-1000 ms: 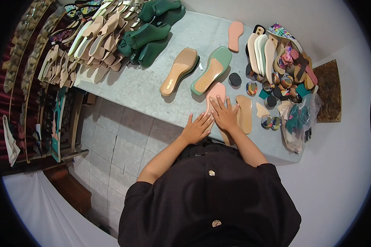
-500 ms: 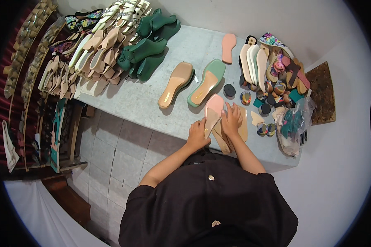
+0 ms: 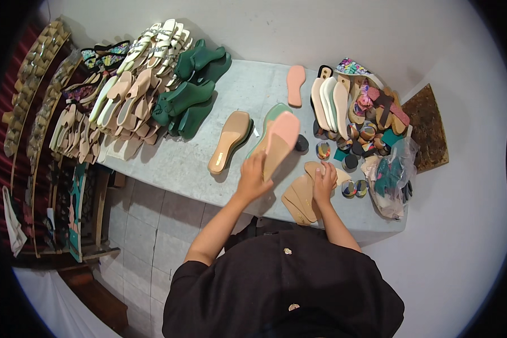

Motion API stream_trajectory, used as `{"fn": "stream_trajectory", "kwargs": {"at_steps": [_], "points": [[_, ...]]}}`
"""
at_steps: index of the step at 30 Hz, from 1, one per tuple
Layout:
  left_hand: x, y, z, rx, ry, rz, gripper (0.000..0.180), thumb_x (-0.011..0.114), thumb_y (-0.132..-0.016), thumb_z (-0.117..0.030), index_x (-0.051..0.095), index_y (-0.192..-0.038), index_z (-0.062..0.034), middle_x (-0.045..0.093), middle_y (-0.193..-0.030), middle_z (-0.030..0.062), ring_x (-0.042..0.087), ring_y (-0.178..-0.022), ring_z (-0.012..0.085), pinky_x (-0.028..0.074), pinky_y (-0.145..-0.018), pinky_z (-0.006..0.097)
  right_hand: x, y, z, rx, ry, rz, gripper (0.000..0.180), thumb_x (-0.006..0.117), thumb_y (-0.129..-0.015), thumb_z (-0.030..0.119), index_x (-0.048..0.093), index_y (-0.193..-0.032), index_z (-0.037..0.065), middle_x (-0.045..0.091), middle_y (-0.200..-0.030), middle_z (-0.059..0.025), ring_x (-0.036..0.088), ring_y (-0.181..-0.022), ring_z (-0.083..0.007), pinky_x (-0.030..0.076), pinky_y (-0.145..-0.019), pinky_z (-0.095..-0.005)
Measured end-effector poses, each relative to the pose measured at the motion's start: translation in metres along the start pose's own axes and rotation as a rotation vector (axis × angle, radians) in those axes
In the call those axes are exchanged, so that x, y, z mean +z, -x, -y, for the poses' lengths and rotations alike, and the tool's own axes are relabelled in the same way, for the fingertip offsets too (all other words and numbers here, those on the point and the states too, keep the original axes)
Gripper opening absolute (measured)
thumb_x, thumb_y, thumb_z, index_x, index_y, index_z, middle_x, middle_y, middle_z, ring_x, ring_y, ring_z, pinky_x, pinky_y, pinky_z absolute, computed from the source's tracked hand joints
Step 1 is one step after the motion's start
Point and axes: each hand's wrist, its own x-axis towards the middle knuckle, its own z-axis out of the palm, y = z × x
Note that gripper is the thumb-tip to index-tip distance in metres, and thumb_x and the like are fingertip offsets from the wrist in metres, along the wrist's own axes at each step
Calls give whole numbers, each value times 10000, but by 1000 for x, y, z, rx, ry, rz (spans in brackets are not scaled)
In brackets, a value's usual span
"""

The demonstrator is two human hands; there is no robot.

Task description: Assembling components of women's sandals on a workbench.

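Pink insole [image 3: 280,141] held in left hand [image 3: 252,179], centre of frame, lifted off the table [image 3: 169,163] and tilted, toe end pointing to upper right. L fingers clamped on its heel end. Directly behind it, partly hidden: green-edged sole [image 3: 269,115] lying on table.

Right hand [image 3: 324,183] just right of centre, palm down, fingers together and pressed flat on a fanned stack of tan insoles [image 3: 301,197] at near table edge. Not closed round anything, just resting on top.

Left of pink insole: tan sole [image 3: 230,141], flat, close by but apart. Small black disc [image 3: 302,143] just right of pink insole's toe.

Upper centre: second pink insole [image 3: 295,84], flat, well apart from the hands.

Upper right: white soles [image 3: 332,101] on edge in a row, then mixed coloured straps and trims [image 3: 377,110]. Below these, round patterned pieces [image 3: 355,188] near R hand. Clear plastic bag [image 3: 391,180] w/ dark green contents at right table edge.

Upper left: green heeled soles [image 3: 188,98] in a cluster; beige and white sandals [image 3: 124,96] packed beyond, toward frame edge.

Person's black shirt [image 3: 281,287] fills lower centre.
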Motion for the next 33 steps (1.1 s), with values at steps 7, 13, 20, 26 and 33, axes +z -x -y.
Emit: {"fn": "stream_trajectory", "kwargs": {"at_steps": [7,13,20,26,33], "points": [[-2,-49,30,-177,-121,123,914,718,-517,-212,341,-1329,-31,484,-1197,169,434,-1115,355,329,-925,453,-6,4,2,-2,31,37,351,513,-878,284,501,-1197,138,375,-1330,-131,286,-1265,-305,162,-1035,-456],[8,-53,39,-111,-114,91,868,708,-534,-190,357,-1310,-28,497,-1152,152,453,-1052,353,355,-868,468,-9,-5,-10,-17,-1,-10,336,531,-860,266,523,-1169,136,398,-1299,-112,316,-1233,-283,189,-1006,-437],[12,-53,43,-83,-100,94,852,727,-538,-208,377,-1298,-47,496,-1149,158,460,-1051,349,385,-866,452,-2,-24,-5,-32,-5,19,357,558,-836,259,526,-1169,135,411,-1280,-110,329,-1219,-282,187,-995,-437],[1,-48,32,-89,-79,55,882,774,-587,-319,363,-1311,-27,449,-1234,207,426,-1145,365,349,-961,448,14,-81,43,-299,140,-67,411,613,-724,191,538,-1126,145,446,-1230,-103,341,-1200,-299,209,-973,-487],[-43,-36,25,-168,-30,-231,699,735,-672,-205,413,-1261,-11,463,-1219,194,429,-1145,346,338,-971,424,81,-184,73,-575,531,85,381,609,-706,109,551,-1082,136,490,-1145,-58,387,-1158,-251,223,-948,-578]]}}
